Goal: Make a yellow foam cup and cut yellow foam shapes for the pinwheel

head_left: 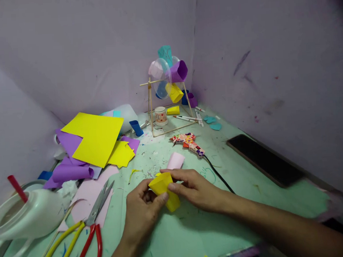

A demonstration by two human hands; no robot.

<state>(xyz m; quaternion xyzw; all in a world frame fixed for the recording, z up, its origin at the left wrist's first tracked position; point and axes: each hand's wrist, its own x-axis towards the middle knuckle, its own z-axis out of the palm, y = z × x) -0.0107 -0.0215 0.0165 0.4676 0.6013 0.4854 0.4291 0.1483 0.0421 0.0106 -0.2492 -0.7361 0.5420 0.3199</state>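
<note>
Between my two hands is a small yellow paper cup shape, folded into an open tube with its mouth tilted up. My left hand grips its left side, thumb on the front. From the right, my right hand pinches its upper edge between thumb and fingers. Just behind them a pale pink paper piece lies on the table. Farther back stands a stick frame carrying a wheel of clear plastic discs with purple, yellow and teal paper cups around it.
Scissors with red and yellow handles lie at left, beside a white jug-like container. Yellow sheets cover purple paper. A patterned glue gun with a black cord and a phone lie at right. A small printed cup stands inside the frame.
</note>
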